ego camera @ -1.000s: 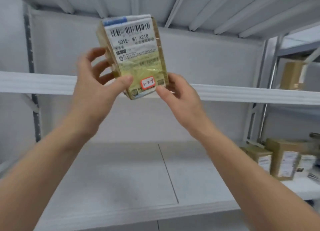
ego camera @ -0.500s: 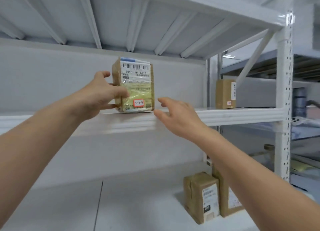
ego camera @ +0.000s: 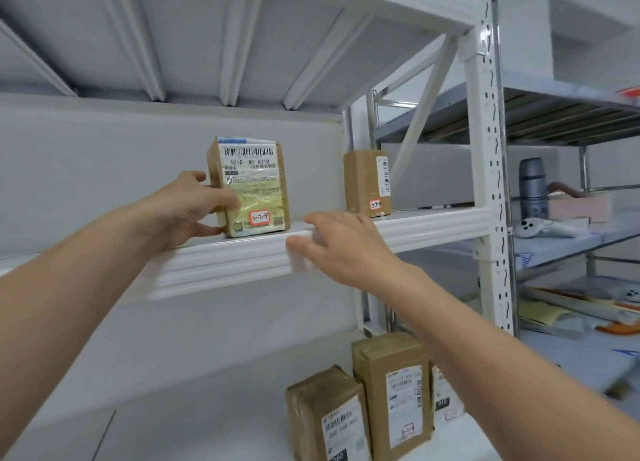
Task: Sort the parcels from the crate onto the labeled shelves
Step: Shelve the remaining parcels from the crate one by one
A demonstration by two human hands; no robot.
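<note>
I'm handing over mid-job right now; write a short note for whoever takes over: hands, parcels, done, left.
Left hand grips the labelled parcel, standing on the upper shelf. Right hand open, empty, by the shelf's front edge.
A second parcel stands further right on that shelf; three parcels on the lower shelf.
Done: labelled parcel set on shelf. Left: release it; crate not in view.
</note>
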